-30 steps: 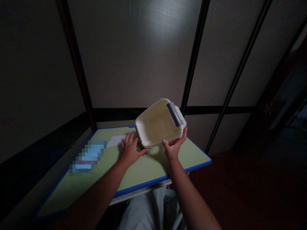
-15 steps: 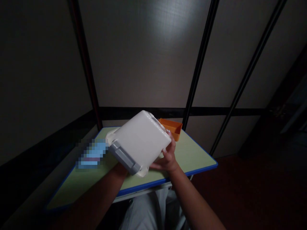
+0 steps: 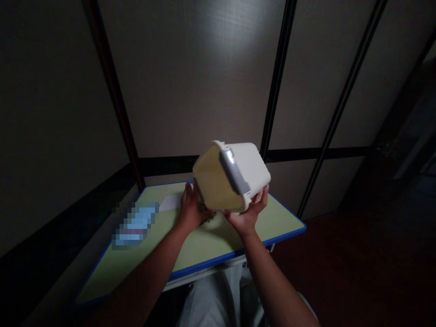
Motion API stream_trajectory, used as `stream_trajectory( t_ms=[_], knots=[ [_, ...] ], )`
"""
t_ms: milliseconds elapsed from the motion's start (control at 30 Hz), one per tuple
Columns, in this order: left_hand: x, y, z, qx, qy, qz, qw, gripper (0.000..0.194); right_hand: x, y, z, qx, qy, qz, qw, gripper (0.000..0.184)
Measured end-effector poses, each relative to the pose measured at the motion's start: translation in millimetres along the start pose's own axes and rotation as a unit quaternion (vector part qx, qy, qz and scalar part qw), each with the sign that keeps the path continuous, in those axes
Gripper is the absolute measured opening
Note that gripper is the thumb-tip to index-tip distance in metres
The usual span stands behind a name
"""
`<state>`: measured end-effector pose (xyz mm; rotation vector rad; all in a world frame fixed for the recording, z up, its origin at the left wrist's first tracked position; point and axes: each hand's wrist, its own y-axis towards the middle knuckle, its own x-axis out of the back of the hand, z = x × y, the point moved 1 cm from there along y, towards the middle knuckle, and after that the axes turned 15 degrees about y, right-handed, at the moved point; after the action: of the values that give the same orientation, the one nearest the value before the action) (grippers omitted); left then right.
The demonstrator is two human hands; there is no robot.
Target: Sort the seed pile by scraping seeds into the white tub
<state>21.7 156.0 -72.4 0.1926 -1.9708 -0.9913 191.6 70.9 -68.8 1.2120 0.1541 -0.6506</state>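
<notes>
A white plastic container point(image 3: 250, 168) with a grey clip latch point(image 3: 234, 171) is held in the air, tipped with its opening facing left toward me. My right hand point(image 3: 248, 214) cups it from below, fingers wrapped round its lower edge. My left hand point(image 3: 189, 208) is at the container's left rim, fingers up against it, above a small dark pile point(image 3: 206, 219) on the green desk point(image 3: 204, 245). The container's inside looks yellowish and bare.
A white paper slip point(image 3: 171, 202) lies on the desk's far left. A blurred blue patch point(image 3: 135, 223) covers something on the left side. The desk has a blue edge point(image 3: 218, 260). Grey wall panels with dark frames stand behind; dark floor lies to the right.
Half a second ago the container was turned bottom-up and lower left, with an orange tray showing behind it. Now it is raised and rotated with its opening facing left, hiding the tray.
</notes>
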Motion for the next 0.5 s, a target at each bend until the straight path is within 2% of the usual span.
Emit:
stream_trajectory(
  t_ms=[67, 100, 133, 167, 300, 400, 500],
  knots=[
    [10.7, 3, -4, -0.006, -0.074, 0.002, 0.997, 0.082, -3, 6, 15, -0.090, 0.072, -0.068, 0.991, 0.127],
    [16.7, 5, -7, -0.008, -0.117, 0.005, 0.993, 0.104, -3, 8, 22, -0.122, 0.105, -0.094, 0.982, 0.125],
    [22.9, 7, -12, -0.005, -0.158, 0.007, 0.987, 0.115, -2, 9, 29, -0.143, 0.129, -0.117, 0.974, 0.122],
    [29.4, 9, -18, 0.004, -0.200, 0.007, 0.980, 0.117, -1, 8, 36, -0.153, 0.148, -0.137, 0.968, 0.121],
    [60.3, 8, -51, 0.104, -0.353, 0.017, 0.930, 0.080, 12, -8, 61, -0.188, 0.158, -0.151, 0.958, 0.116],
    [90.6, -7, -82, 0.159, -0.437, 0.049, 0.884, 0.074, 27, -30, 82, -0.215, 0.158, -0.154, 0.951, 0.100],
    [120.7, -31, -108, 0.204, -0.485, 0.056, 0.848, 0.072, 41, -51, 103, -0.258, 0.160, -0.138, 0.943, 0.088]
  ],
)
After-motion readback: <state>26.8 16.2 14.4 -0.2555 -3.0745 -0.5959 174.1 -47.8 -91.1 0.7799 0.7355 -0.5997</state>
